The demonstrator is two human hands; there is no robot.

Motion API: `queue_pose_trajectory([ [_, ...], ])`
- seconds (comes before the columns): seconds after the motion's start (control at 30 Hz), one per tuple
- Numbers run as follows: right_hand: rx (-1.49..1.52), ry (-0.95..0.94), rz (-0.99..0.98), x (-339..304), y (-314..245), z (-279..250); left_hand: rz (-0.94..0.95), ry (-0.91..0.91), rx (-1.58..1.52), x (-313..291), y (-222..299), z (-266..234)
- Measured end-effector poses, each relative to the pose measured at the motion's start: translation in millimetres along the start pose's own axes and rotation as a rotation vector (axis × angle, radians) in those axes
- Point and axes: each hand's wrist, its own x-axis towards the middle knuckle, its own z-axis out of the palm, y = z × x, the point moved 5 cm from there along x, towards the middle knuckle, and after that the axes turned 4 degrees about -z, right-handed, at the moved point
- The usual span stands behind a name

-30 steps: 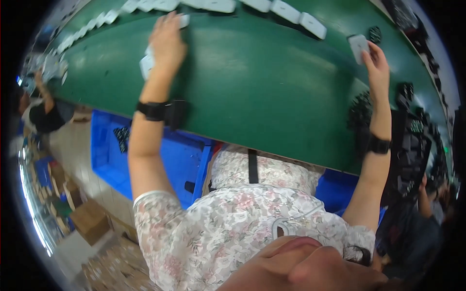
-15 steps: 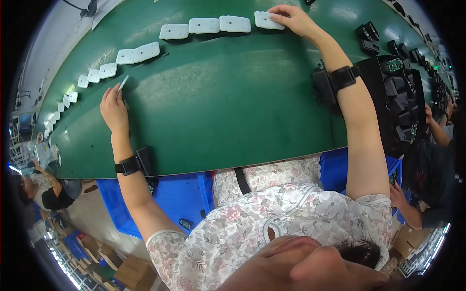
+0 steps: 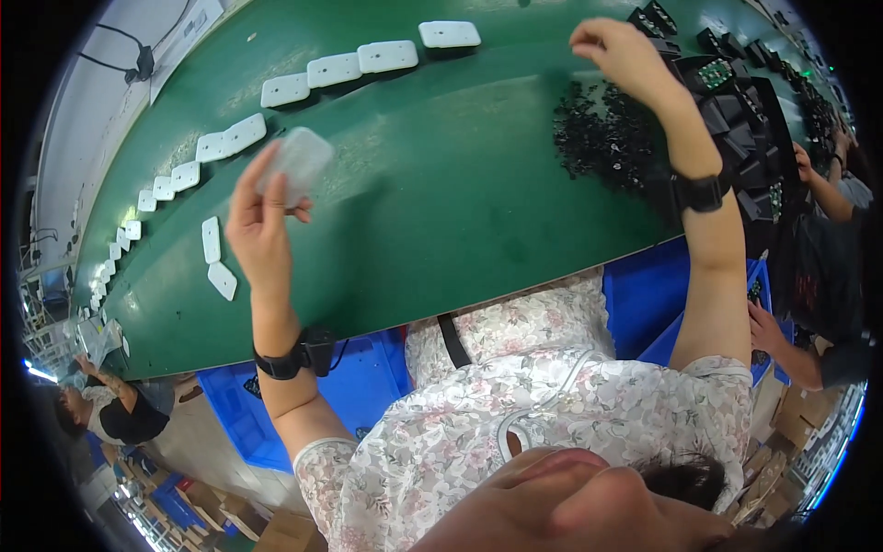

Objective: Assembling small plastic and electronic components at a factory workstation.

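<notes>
White plastic covers (image 3: 333, 69) are already laid in a long row along the far edge of the green belt (image 3: 441, 184), while one more cover (image 3: 296, 164) is pinched above it in the left hand (image 3: 262, 225), and the right hand (image 3: 621, 51) is raised with fingers closed over the black small parts (image 3: 602, 138).

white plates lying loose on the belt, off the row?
2: both lie left of the left hand, one above the other. A third plate is held in that hand; more could be hidden under it.
</notes>
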Motion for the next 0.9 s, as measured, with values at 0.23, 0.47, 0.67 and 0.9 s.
queue_pose_trajectory([
  [0.23,-0.002,0.057,0.064,-34,14,37,-0.132,-0.308,-0.189,4,3,101],
  [0.47,0.002,0.126,0.074,-48,6,31,-0.170,-0.406,-0.242,-12,-10,145],
  [0.67,-0.002,0.151,0.087,-61,18,52,-0.205,-0.404,-0.183,-13,-27,146],
  [0.9,-0.065,0.234,0.069,-68,16,41,-0.169,-0.449,-0.118,-4,-20,151],
])
